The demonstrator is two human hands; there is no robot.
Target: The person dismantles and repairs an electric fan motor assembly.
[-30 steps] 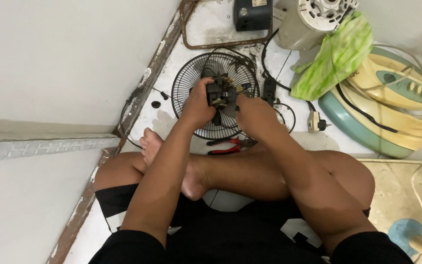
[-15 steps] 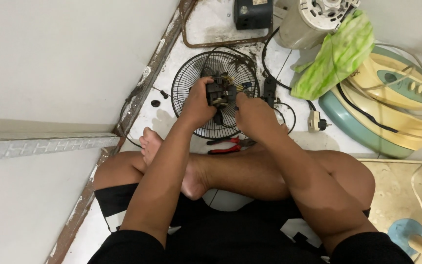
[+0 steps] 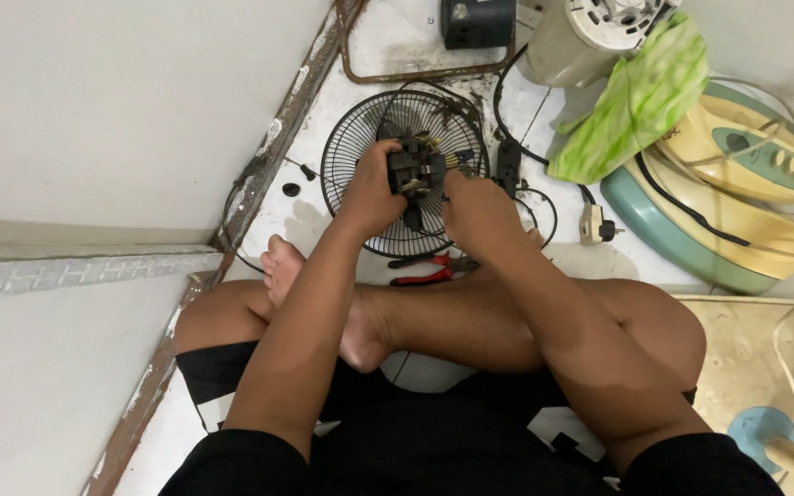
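Observation:
I sit cross-legged on a white tiled floor. My left hand [image 3: 371, 191] grips a small black fan motor block [image 3: 413, 165] with wires sticking out of it. My right hand [image 3: 478, 209] holds the same block from the right side, fingers closed against it. Both hands hover over a round black wire fan grille [image 3: 349, 156] that lies flat on the floor. Red-handled pliers [image 3: 426, 269] lie on the floor just under my right wrist, near my foot.
A green and cream fan base [image 3: 737, 197] lies at the right with a green cloth [image 3: 640, 96] on it. A white plug [image 3: 596, 225], black cable, a grey housing [image 3: 581, 37], a dark box [image 3: 476, 20]. White wall at left.

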